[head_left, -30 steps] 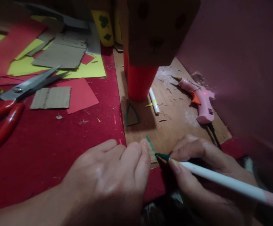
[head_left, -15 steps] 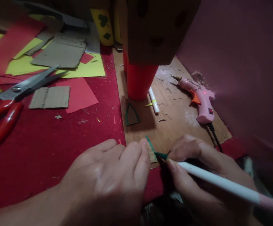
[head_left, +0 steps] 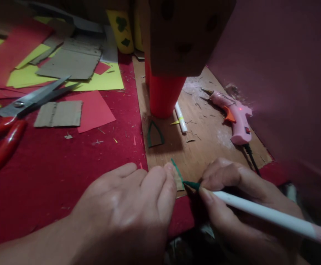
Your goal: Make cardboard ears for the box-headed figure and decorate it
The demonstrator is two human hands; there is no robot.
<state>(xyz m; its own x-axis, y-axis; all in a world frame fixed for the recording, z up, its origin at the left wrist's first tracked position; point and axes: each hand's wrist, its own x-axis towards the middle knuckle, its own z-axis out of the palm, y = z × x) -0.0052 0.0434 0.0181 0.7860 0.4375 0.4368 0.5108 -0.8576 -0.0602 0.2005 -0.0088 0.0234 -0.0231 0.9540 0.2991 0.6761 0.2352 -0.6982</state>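
Note:
A small cardboard piece (head_left: 179, 182) with a green line along its right edge lies at the near edge of the wooden board (head_left: 204, 147). My left hand (head_left: 132, 198) presses on it with fingers together, hiding most of the piece. Pinched in my right hand (head_left: 237, 198) is a white marker (head_left: 260, 210) with a green tip, which touches the lower right corner of the cardboard. Farther up the board rests a pointed cardboard piece (head_left: 156, 137) outlined in green.
Orange-handled scissors (head_left: 19, 106) lie open at left beside cardboard scraps (head_left: 59, 114) and red paper (head_left: 96, 110). A red cylinder (head_left: 166, 95) carrying a cardboard box (head_left: 188, 40) stands on the board. To the right are a white stick (head_left: 181, 117) and a pink glue gun (head_left: 239, 117).
My right hand and the marker have shifted slightly right and down, with the tip now at the cardboard's lower corner. My left hand has stayed in place.

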